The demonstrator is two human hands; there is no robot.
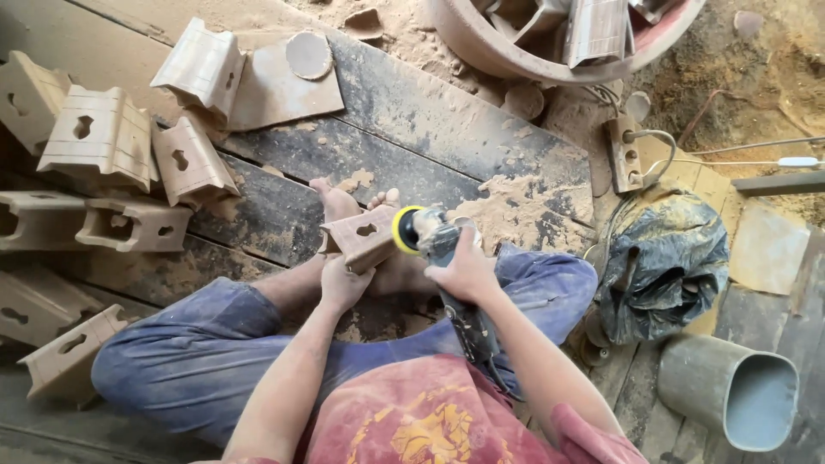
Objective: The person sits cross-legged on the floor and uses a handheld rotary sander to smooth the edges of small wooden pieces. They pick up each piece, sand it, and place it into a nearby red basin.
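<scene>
The dark plank floor point(412, 129), dusted with drifts of sawdust, fills most of the view, and the person sits cross-legged on it in blue trousers and a red shirt. At the top edge sits a big round basin point(481, 43) with carved wooden pieces inside. A crumpled dark plastic bag point(662, 258) lies to the person's right, with a grey pipe section point(730, 387) below it and a power strip point(626, 153) above it (cables run off to the right). To the left, a pile of carved wooden blocks point(94, 137) with keyhole cutouts is stacked on the floor.

In the lap, the right hand point(468, 271) is wrapped firmly around the body of a handheld power sander point(434, 236), whose yellow-rimmed disc touches the end of a small wooden block point(365, 236). The left hand point(342, 283) is closed on that block from below, holding it tilted just above bare feet.
</scene>
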